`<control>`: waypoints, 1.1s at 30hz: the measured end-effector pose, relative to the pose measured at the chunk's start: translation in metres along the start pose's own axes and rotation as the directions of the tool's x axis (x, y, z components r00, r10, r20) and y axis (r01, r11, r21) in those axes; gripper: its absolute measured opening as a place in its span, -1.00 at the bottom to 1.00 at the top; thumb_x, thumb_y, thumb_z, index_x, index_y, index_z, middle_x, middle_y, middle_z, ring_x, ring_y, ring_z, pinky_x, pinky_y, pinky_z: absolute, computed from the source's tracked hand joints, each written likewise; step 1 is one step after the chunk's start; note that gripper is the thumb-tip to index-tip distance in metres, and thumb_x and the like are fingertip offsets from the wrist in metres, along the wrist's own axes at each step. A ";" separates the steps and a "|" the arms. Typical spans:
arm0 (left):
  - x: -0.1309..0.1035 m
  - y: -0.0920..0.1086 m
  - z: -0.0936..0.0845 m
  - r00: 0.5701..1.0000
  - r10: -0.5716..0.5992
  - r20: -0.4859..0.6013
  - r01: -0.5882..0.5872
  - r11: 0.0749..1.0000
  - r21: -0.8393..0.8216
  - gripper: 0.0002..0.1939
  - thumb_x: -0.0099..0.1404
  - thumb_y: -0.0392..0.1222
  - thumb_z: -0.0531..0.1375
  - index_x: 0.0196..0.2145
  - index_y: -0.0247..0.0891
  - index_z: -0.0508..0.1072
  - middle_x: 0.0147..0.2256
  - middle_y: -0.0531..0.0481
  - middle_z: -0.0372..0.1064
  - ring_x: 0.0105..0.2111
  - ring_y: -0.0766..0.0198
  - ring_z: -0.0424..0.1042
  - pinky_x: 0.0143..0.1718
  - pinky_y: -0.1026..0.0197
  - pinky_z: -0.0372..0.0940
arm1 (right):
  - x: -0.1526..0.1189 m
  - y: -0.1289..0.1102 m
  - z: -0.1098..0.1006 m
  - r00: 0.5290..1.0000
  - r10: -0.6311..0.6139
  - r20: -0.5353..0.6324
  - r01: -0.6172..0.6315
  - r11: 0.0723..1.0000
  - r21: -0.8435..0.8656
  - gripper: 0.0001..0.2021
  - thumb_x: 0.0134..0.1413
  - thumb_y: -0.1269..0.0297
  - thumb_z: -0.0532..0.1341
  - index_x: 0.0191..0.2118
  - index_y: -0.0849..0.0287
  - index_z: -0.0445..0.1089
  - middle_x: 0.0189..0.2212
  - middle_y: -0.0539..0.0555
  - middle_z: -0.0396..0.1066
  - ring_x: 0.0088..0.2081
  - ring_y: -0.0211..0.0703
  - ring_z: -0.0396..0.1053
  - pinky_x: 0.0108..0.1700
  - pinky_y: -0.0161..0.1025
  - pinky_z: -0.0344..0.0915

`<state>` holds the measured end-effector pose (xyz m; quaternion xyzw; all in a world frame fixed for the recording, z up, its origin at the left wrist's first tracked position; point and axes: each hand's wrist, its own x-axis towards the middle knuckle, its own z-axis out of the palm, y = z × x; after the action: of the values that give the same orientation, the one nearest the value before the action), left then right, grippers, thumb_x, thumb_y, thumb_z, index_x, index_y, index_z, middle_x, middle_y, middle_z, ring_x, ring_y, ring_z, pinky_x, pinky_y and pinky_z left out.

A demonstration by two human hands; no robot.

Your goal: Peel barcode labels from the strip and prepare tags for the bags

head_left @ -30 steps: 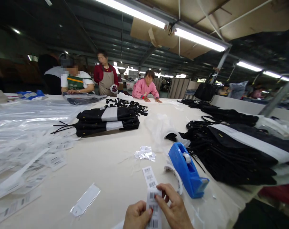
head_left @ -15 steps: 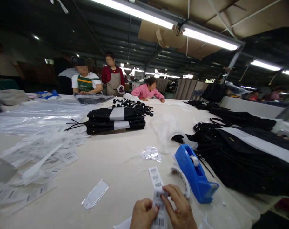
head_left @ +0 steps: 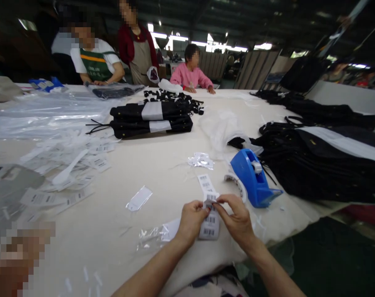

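A strip of white barcode stickers lies at the table's near edge, its upper part lifted between my hands. My left hand is closed, thumb and fingers pinching the strip's left side. From the right, my right hand pinches the strip near a sticker edge; whether that sticker is peeled off its backing I cannot tell. The strip's far end lies flat, beside a white roll with printed marks. A white hang tag in a clear sleeve lies to the left, and clear plastic lies by my left wrist.
A blue tape dispenser stands right of the roll. Stacked black fabric goods fill the right side; black bundles lie at the back. Printed labels are heaped at left. Co-workers stand across the table; another person's pixelated hand shows lower left.
The view has tilted downward, so the table sits higher and my forearms show. My hands still hold the strip, and its upper part is now bent up. Another person's hand has appeared at lower left.
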<state>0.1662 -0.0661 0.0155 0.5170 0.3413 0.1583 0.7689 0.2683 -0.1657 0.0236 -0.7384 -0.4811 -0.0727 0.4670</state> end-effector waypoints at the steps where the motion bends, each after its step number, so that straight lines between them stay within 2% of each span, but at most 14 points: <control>1: 0.001 0.000 0.001 1.000 0.006 0.009 -0.006 1.000 -0.024 -0.72 -0.06 -0.19 0.25 -0.36 -0.40 0.41 -0.62 0.07 0.33 -0.59 0.34 0.28 -0.50 0.31 0.17 | 0.000 0.001 0.000 0.999 0.040 0.008 -0.040 0.999 0.022 -0.94 0.05 0.29 0.20 -0.35 0.13 0.36 -0.42 0.04 0.39 -0.32 -0.11 0.34 -0.23 -0.16 0.24; 5: 0.008 -0.002 0.006 1.000 0.027 -0.008 -0.028 1.000 -0.013 -0.37 -0.02 -0.19 0.25 0.03 -0.36 0.20 -0.64 0.13 0.30 -0.60 0.31 0.30 -0.53 0.31 0.20 | 0.003 0.006 0.002 0.958 0.282 0.046 -0.286 0.945 0.161 -0.86 0.01 0.19 0.21 -0.36 0.15 0.38 -0.48 -0.01 0.38 -0.42 -0.19 0.32 -0.34 -0.27 0.24; 8: 0.011 -0.003 0.008 0.994 0.106 0.010 -0.107 0.987 0.118 -0.32 0.04 -0.22 0.21 0.12 -0.27 0.12 -0.54 0.10 0.35 -0.53 0.30 0.35 -0.47 0.28 0.25 | 0.008 0.008 0.002 0.928 0.361 0.088 -0.372 0.897 0.239 -0.82 -0.02 0.16 0.22 -0.39 0.17 0.39 -0.53 -0.04 0.36 -0.48 -0.24 0.29 -0.39 -0.31 0.24; 10: 0.012 -0.001 0.006 0.975 0.222 -0.017 -0.209 0.941 0.267 -0.41 0.01 -0.27 0.21 0.04 -0.23 0.26 -0.35 0.00 0.39 -0.35 0.24 0.39 -0.33 0.23 0.28 | 0.011 0.009 0.001 0.921 0.375 0.107 -0.390 0.881 0.266 -0.81 -0.05 0.15 0.24 -0.40 0.18 0.39 -0.53 -0.04 0.36 -0.49 -0.24 0.28 -0.39 -0.31 0.24; 12: 0.012 0.003 0.004 0.931 0.358 -0.071 -0.298 0.858 0.418 -0.56 -0.04 -0.30 0.24 -0.13 -0.23 0.41 -0.18 -0.06 0.35 -0.14 0.16 0.32 -0.19 0.17 0.25 | 0.014 0.009 0.001 0.906 0.401 0.138 -0.424 0.845 0.325 -0.79 -0.08 0.14 0.26 -0.41 0.19 0.38 -0.54 -0.03 0.36 -0.49 -0.24 0.28 -0.40 -0.31 0.24; 13: 0.012 0.004 0.003 0.915 0.395 -0.082 -0.316 0.828 0.462 -0.65 -0.05 -0.29 0.25 -0.22 -0.24 0.45 -0.17 -0.07 0.34 -0.11 0.13 0.29 -0.17 0.16 0.24 | 0.015 0.009 0.002 0.893 0.420 0.162 -0.449 0.810 0.378 -0.78 -0.09 0.13 0.27 -0.40 0.20 0.37 -0.53 -0.02 0.36 -0.49 -0.23 0.29 -0.41 -0.30 0.25; 14: 0.012 0.006 0.003 0.917 0.391 -0.073 -0.316 0.828 0.464 -0.74 -0.05 -0.28 0.25 -0.31 -0.26 0.47 -0.21 -0.07 0.36 -0.13 0.13 0.30 -0.19 0.17 0.24 | 0.016 0.008 0.003 0.878 0.439 0.192 -0.477 0.763 0.437 -0.76 -0.11 0.13 0.28 -0.38 0.20 0.35 -0.52 -0.02 0.37 -0.48 -0.22 0.30 -0.41 -0.30 0.26; 17: 0.010 0.012 0.003 0.980 0.197 0.014 -0.195 0.956 0.220 -0.87 -0.01 -0.19 0.23 -0.48 -0.32 0.46 -0.48 0.00 0.37 -0.43 0.28 0.33 -0.40 0.26 0.22 | 0.016 0.005 0.005 0.841 0.473 0.263 -0.533 0.637 0.557 -0.65 -0.12 0.14 0.30 -0.21 0.17 0.28 -0.56 -0.07 0.33 -0.52 -0.25 0.29 -0.45 -0.32 0.25; 19: 0.008 0.015 0.005 0.996 0.078 0.053 -0.078 0.997 0.001 -0.83 -0.04 -0.16 0.26 -0.53 -0.35 0.44 -0.57 0.04 0.34 -0.56 0.37 0.27 -0.49 0.31 0.17 | 0.015 0.003 0.004 0.861 0.455 0.225 -0.499 0.677 0.540 -0.55 -0.05 0.17 0.26 -0.02 0.13 0.20 -0.57 -0.11 0.27 -0.54 -0.29 0.25 -0.45 -0.34 0.24; 21: 0.005 0.018 0.007 0.998 0.026 0.053 -0.019 0.991 -0.130 -0.81 -0.10 -0.18 0.30 -0.55 -0.37 0.44 -0.59 0.05 0.35 -0.59 0.40 0.26 -0.51 0.34 0.15 | 0.013 0.002 0.002 0.912 0.373 0.171 -0.409 0.790 0.457 -0.54 0.03 0.21 0.21 0.07 0.10 0.17 -0.49 -0.08 0.29 -0.48 -0.30 0.26 -0.40 -0.34 0.25; 23: 0.003 0.020 0.007 0.998 0.020 0.061 -0.008 0.982 -0.187 -0.81 -0.13 -0.20 0.32 -0.54 -0.38 0.46 -0.59 0.05 0.37 -0.59 0.41 0.26 -0.51 0.35 0.16 | 0.011 0.001 -0.002 0.950 0.261 0.171 -0.307 0.882 0.358 -0.64 0.06 0.23 0.18 0.01 0.10 0.27 -0.38 -0.01 0.33 -0.41 -0.28 0.27 -0.33 -0.32 0.27; 25: 0.001 0.022 0.007 0.996 0.044 0.080 -0.025 0.976 -0.217 -0.81 -0.12 -0.22 0.32 -0.50 -0.38 0.49 -0.56 0.03 0.40 -0.56 0.40 0.29 -0.48 0.34 0.18 | 0.009 0.001 -0.004 0.954 0.211 0.215 -0.273 0.906 0.323 -0.71 0.07 0.23 0.18 -0.06 0.12 0.35 -0.31 0.03 0.36 -0.37 -0.25 0.29 -0.30 -0.30 0.29; 29: -0.002 0.022 0.003 0.990 0.089 0.107 -0.061 0.969 -0.238 -0.82 -0.08 -0.21 0.31 -0.46 -0.36 0.52 -0.51 0.03 0.42 -0.52 0.39 0.32 -0.41 0.33 0.22 | 0.007 -0.002 -0.006 0.920 0.261 0.291 -0.363 0.845 0.391 -0.71 0.08 0.20 0.17 -0.07 0.14 0.36 -0.21 0.07 0.39 -0.26 -0.18 0.35 -0.22 -0.26 0.33; 33: -0.003 0.020 0.001 0.991 0.106 0.084 -0.087 0.975 -0.203 -0.83 -0.06 -0.20 0.31 -0.47 -0.35 0.51 -0.55 0.05 0.39 -0.54 0.40 0.30 -0.46 0.35 0.20 | 0.007 -0.008 -0.008 0.891 0.290 0.349 -0.426 0.799 0.424 -0.75 0.07 0.17 0.19 -0.13 0.13 0.40 -0.20 0.06 0.42 -0.20 -0.14 0.37 -0.16 -0.24 0.35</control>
<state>0.1669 -0.0603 0.0350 0.4607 0.2614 0.2043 0.8232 0.2684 -0.1661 0.0374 -0.6765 -0.3921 0.2416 0.5746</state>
